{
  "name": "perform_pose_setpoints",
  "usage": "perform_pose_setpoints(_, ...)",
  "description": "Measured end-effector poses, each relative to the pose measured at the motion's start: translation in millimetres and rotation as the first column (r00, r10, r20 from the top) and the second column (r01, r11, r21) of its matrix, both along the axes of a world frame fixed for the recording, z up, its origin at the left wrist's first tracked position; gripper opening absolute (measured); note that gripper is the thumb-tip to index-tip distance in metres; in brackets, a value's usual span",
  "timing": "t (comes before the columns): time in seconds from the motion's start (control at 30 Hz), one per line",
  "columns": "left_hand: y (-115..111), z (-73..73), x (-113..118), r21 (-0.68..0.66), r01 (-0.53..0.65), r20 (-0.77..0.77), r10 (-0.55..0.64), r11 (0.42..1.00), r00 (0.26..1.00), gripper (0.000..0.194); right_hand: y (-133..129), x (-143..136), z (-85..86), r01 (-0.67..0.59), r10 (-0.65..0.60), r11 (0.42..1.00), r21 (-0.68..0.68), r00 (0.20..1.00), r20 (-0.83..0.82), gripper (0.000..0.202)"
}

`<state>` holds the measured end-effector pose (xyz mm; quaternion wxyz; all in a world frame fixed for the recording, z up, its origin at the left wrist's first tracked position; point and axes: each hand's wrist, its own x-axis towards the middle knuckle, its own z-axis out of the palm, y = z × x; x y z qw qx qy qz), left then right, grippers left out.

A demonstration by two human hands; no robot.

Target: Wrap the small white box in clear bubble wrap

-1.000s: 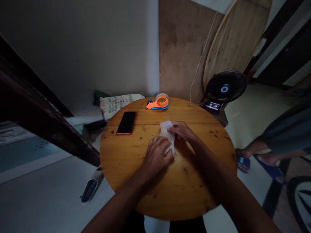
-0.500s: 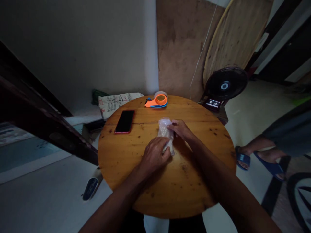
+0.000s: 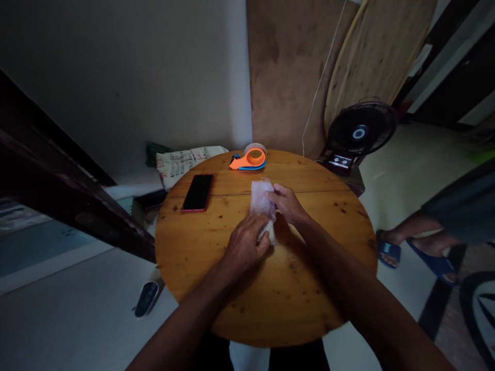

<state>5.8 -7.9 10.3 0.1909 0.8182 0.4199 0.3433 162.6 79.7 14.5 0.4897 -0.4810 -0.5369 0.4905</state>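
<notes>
A small piece of translucent bubble wrap [image 3: 262,198] lies at the middle of the round wooden table [image 3: 305,304], its far end spread flat. My left hand [image 3: 249,239] is closed on its near end, fingers curled over it. At its right edge, my right hand [image 3: 286,202] pinches the wrap between thumb and fingers. Whether anything is inside the wrap cannot be made out. Beyond it, near the table's far edge, stands an orange and blue tape dispenser [image 3: 249,159]. A phone with a red edge [image 3: 198,192] lies to the left, screen dark.
Behind the table at the right is a black fan [image 3: 361,131]. A printed sack [image 3: 181,165] sits past the far left edge. A person's legs in blue slippers [image 3: 390,251] are at the right. A dark wooden beam [image 3: 77,190] crosses the left side.
The far end of the bubble wrap looks flatter and reaches slightly farther from me. My right hand has moved slightly away from me with it; my left hand is almost unmoved.
</notes>
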Motion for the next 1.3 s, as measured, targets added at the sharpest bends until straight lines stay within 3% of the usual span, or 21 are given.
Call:
perform_pose_setpoints(0.17,2,-3.1,-1,0.093,-0.085,-0.059,0.09,0.992,0.994,0.03,3,1,-1.7,0.009,-0.009,0.999,0.045,1.0,0.003,0.028)
perform_pose_setpoints(0.3,0,-2.6,-1,0.087,-0.175,-0.079,0.182,0.981,0.98,0.03,-1,-1,1.9,-0.035,0.037,0.997,0.065,0.998,-0.042,0.029)
perform_pose_setpoints(0.47,-2,-3.5,0,0.022,-0.166,-0.025,0.166,0.986,0.986,0.033,-9,-8,7.3,-0.069,0.076,0.995,0.072,0.991,-0.107,0.03)
perform_pose_setpoints(0.63,0,-7.4,1,0.001,-0.152,0.03,0.152,0.988,0.988,0.033,-13,-17,11.5,-0.019,0.01,0.999,-0.041,0.978,-0.21,0.03)
perform_pose_setpoints(0.73,3,-11.1,1,0.02,-0.143,0.076,0.141,0.99,0.987,0.03,-17,-21,17.2,-0.059,0.037,0.995,-0.086,0.97,-0.24,0.03)
perform_pose_setpoints(0.9,4,-13.8,2,0.017,-0.163,0.097,0.161,0.986,0.982,0.026,-36,-26,23.6,-0.083,0.068,0.996,-0.044,0.963,-0.261,0.028)
perform_pose_setpoints(1.17,0,-10.8,2,-0.089,-0.304,0.143,0.314,0.949,0.939,0.013,-46,-29,18.5,-0.034,0.018,0.999,-0.031,0.911,-0.412,0.029)
perform_pose_setpoints(1.3,2,-12.3,2,-0.141,-0.375,0.163,0.395,0.916,0.904,0.022,-46,-33,16.6,-0.021,0.027,1.0,0.019,0.897,-0.44,0.028)
